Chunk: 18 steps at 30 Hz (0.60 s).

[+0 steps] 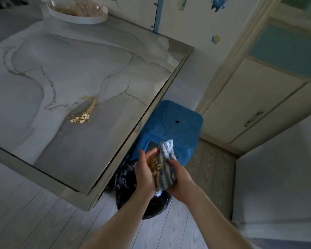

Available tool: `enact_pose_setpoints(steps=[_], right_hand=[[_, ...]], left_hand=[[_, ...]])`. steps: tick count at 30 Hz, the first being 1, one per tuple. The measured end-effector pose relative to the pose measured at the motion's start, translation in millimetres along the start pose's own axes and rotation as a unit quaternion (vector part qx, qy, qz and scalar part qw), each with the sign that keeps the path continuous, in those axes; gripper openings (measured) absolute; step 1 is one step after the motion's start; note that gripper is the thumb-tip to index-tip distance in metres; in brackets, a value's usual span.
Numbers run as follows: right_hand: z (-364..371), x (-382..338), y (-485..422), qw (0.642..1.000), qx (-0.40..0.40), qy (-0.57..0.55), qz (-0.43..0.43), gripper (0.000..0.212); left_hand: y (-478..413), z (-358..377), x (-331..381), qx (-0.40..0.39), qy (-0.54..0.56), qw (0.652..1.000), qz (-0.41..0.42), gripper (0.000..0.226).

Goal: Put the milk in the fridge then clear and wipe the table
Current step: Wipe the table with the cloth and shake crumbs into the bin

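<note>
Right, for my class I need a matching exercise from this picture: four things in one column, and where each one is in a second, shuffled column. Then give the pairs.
Things
1. striped cloth
2. pile of crumbs
3. blue stool
4. white dish

Places
A. at the far end of the table
B. on the floor beside the table
C. gripped in the right hand
D. loose on the tabletop, well short of the dish

Pairs: 1-C, 2-D, 3-B, 4-A
</note>
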State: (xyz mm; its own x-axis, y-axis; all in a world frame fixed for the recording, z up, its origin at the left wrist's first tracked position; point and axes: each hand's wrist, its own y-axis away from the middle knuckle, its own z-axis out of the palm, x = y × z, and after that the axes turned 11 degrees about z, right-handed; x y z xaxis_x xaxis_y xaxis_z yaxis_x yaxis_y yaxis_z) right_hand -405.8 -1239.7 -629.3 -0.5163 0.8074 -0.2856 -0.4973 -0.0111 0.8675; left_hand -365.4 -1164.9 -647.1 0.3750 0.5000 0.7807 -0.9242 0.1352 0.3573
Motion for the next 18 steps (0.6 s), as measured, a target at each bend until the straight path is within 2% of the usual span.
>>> enact_pose_setpoints(steps=[7, 9, 12, 14, 16, 18], right_hand=[[-56.2, 24.1, -97.2, 0.999, 0.007, 0.01, -0.034, 0.032], [-71.6, 27.6, -120.2, 0.998, 0.006, 0.025, -0.057, 0.028], [-95.0, 33.0, -156.5, 0.992, 0.023, 0.071, -0.098, 0.022], [-106.0, 34.7, -178.4, 0.983, 0.052, 0.129, -0.122, 0.019], [-113.6, 35.4, -193.9, 0.954, 0.101, 0.223, -0.17, 0.017], [-124.8, 39.4, -216.0, 0.889, 0.156, 0.352, -0.247, 0.017]], left_hand=[[-35.4, -42.9, -79.6, -0.025, -0.017, 1.0, 0.002, 0.052], [-47.2, -58.2, -102.2, -0.057, -0.059, 0.997, 0.016, 0.052], [-70.4, -84.7, -140.7, -0.088, -0.106, 0.99, 0.022, 0.051], [-85.4, -96.2, -159.5, -0.122, -0.093, 0.988, -0.018, 0.057], [-100.3, -106.5, -172.6, -0.148, -0.102, 0.982, -0.052, 0.065], [-114.4, -116.2, -188.3, -0.174, -0.131, 0.975, -0.047, 0.068]])
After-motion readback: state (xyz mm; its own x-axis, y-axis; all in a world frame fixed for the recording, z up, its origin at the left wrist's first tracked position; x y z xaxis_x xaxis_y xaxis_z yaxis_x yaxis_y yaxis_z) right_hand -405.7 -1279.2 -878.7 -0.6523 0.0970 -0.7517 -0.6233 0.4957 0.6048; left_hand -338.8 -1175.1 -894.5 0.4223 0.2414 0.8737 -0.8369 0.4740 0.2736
